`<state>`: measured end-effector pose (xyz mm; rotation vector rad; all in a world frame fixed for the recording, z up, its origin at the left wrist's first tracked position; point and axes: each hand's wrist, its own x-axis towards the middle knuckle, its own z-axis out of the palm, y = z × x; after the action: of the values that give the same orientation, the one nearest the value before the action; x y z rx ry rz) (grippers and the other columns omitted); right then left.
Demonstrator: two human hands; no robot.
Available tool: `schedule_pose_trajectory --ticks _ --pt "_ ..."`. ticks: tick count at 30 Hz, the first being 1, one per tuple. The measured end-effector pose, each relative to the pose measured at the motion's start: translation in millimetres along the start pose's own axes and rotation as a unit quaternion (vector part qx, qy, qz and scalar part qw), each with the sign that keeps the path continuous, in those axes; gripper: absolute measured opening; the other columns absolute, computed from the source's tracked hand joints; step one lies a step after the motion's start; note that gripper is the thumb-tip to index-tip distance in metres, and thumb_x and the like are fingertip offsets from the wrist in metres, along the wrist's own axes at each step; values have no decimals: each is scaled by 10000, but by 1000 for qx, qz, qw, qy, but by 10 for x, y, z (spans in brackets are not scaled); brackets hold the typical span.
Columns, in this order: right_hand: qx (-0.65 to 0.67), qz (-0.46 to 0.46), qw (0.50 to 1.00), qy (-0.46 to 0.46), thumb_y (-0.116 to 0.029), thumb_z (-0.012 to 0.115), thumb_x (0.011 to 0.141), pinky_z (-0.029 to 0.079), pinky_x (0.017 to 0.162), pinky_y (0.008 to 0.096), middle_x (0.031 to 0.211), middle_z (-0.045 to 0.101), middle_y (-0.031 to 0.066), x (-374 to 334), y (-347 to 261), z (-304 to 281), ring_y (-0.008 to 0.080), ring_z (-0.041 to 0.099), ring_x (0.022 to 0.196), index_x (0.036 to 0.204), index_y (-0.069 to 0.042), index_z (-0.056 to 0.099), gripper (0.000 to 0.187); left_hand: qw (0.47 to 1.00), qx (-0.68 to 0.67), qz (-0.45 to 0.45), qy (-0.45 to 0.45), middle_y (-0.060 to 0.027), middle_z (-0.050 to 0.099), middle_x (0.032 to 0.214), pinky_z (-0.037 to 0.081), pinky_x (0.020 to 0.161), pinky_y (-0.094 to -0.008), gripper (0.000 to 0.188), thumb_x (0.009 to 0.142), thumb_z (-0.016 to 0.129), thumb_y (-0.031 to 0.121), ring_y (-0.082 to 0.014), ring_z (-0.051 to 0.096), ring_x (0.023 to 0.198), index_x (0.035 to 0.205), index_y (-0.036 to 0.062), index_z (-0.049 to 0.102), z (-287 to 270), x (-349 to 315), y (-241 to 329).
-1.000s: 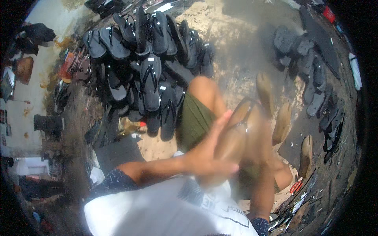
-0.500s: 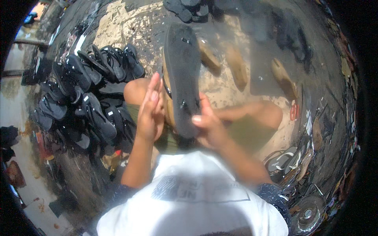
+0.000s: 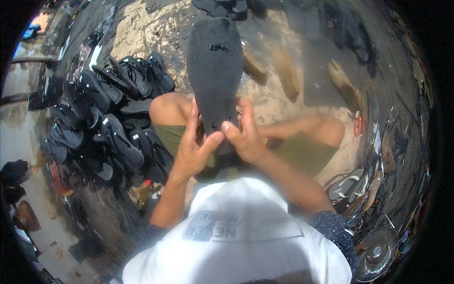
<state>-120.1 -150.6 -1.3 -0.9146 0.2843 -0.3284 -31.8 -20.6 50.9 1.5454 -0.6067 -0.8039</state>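
Observation:
A black flip-flop sole [image 3: 215, 71] stands on end in front of me, its flat underside toward the camera, heel end down between my knees. My left hand [image 3: 194, 146] grips its lower left edge, thumb pressed on the face. My right hand [image 3: 246, 137] grips the lower right edge, thumb also on the face near small holes. Both thumbs almost meet at the sole's narrow end. My bent knees [image 3: 165, 109] frame the hands.
A heap of black flip-flops [image 3: 104, 123] lies on the ground to my left. Tan wooden shoe forms [image 3: 286, 71] rest on the sandy ground ahead. More sandals [image 3: 345, 182] and tools lie at my right, with a round metal object [image 3: 373, 251] low right.
The view has turned from the right side to face forward. The sole has been raised upright and both thumbs now press its lower end.

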Motion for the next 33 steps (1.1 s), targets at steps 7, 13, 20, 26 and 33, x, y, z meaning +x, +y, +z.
schedule_pose_trajectory --ticks 7,13,20,26,33 --pt "-346 -241 906 44 -366 936 724 351 1138 434 1426 408 181 -104 -124 45 324 380 1359 1486 -22 346 1023 921 -198 237 236 -115 456 1534 338 1177 -427 812 1012 440 623 -286 482 1356 1540 20 309 -48 272 133" --pt "-319 -68 943 -61 -451 777 881 490 1015 402 1232 674 221 121 -329 -25 306 650 1131 1403 25 536 746 947 -222 70 220 -136 444 1530 334 1173 -457 910 994 323 747 -292 437 1383 1520 6 384 -604 448 -43" --pt "-503 -53 834 220 -320 771 898 568 836 372 1090 748 193 114 -1110 -2072 216 728 968 1241 -21 670 466 797 338 89 492 -158 455 1543 346 1154 -408 531 1099 446 385 -288 453 1388 1504 43 463 -2686 -645 -693" --pt "-682 -19 686 252 -522 731 871 469 1028 485 1228 686 244 789 -1393 -3511 406 641 1166 1189 -20 706 594 627 581 3 520 -170 579 1399 422 1079 -427 410 1052 553 278 -327 557 1243 1369 23 602 -2755 -1024 -646" --pt "-593 -27 633 497 -438 752 879 545 950 499 1248 659 274 2197 -1025 -4992 401 681 1108 1330 43 557 687 814 404 114 402 -102 556 1385 450 1003 -377 355 1039 586 169 -209 542 1215 1378 63 588 -1599 126 -112"
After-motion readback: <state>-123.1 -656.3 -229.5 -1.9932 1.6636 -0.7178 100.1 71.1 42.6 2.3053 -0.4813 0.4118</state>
